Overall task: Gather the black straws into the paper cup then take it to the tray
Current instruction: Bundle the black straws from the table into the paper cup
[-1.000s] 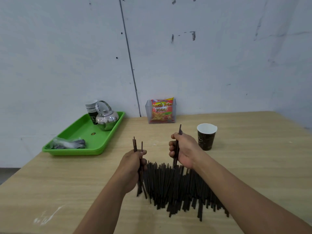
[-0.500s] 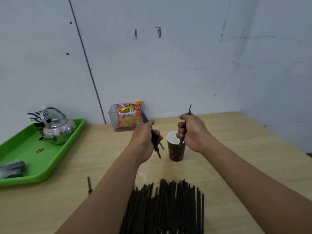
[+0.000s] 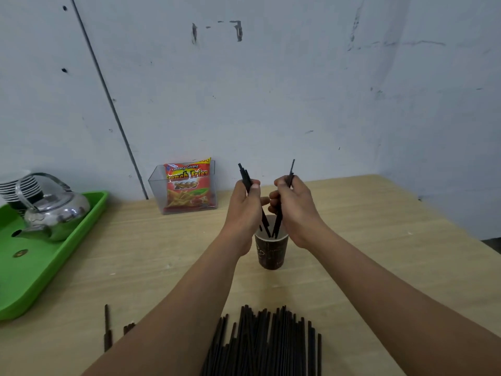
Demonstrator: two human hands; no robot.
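Note:
A dark brown paper cup stands upright on the wooden table. My left hand grips a few black straws just above the cup's left rim, and their lower ends reach into the cup. To its right, my right hand holds a second small bunch of black straws, whose tips also dip into the cup. A large pile of black straws lies on the table close to me. The green tray sits at the far left.
A steel kettle and a stack of paper cups stand on the tray. A clear holder with a snack packet is by the wall. Two stray straws lie left of the pile. The table's right edge is near.
Both hands have risen from the pile with straws and moved forward to the cup. They have come together over it, and the straw ends now sit inside the cup.

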